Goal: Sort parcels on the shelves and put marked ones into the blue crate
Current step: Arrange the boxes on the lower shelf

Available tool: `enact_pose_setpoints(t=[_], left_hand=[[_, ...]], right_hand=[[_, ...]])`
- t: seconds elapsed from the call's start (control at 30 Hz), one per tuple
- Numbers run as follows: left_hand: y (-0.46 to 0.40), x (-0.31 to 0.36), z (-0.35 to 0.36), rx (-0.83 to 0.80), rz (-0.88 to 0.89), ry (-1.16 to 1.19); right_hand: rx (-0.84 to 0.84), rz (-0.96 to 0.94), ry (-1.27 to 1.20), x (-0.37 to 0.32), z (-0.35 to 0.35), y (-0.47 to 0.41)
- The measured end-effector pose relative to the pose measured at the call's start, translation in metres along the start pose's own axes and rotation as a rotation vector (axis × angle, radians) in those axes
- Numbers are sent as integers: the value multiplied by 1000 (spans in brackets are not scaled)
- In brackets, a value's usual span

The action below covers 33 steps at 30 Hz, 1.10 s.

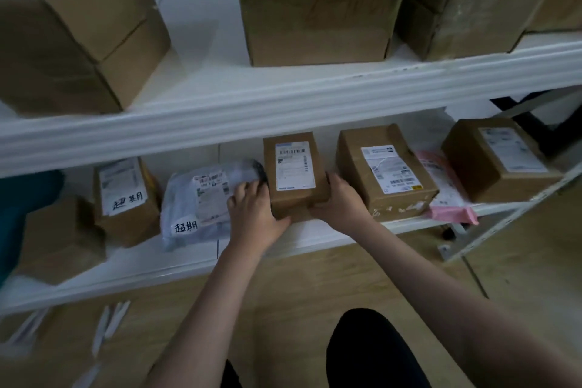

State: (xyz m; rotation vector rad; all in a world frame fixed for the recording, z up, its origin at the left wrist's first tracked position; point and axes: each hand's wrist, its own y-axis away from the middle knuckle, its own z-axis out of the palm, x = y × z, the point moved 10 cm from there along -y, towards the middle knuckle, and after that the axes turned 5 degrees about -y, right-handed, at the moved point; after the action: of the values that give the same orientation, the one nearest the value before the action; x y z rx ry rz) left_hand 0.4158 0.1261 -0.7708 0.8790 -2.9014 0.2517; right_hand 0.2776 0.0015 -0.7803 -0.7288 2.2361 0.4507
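I have both hands on a small cardboard parcel (294,173) on the lower shelf (315,238): my left hand (253,209) and right hand (341,198) clamp its two sides, thumbs on the near face. Touching my left grip lies a grey plastic mailer bag (201,201) with a handwritten tag; further left stands a cardboard box (126,198) with a similar tag. Just beside my right grip sits a larger labelled box (385,172), then a pink mailer (447,195) and another box (499,157). Big cartons (315,6) fill the shelf above. The held parcel is plain brown with a printed barcode label on top; I see no handwritten tag.
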Motion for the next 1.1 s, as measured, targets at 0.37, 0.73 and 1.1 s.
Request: enact_pose_setpoints(t=[0.37, 0.73, 1.1], left_hand=[[6, 13, -1, 193, 35, 242], [54, 16, -84, 590, 78, 358], [72, 27, -79, 593, 39, 315]], right_hand=[[95, -95, 33, 2, -10, 8], [422, -437, -32, -59, -54, 70], [400, -492, -60, -54, -63, 82]])
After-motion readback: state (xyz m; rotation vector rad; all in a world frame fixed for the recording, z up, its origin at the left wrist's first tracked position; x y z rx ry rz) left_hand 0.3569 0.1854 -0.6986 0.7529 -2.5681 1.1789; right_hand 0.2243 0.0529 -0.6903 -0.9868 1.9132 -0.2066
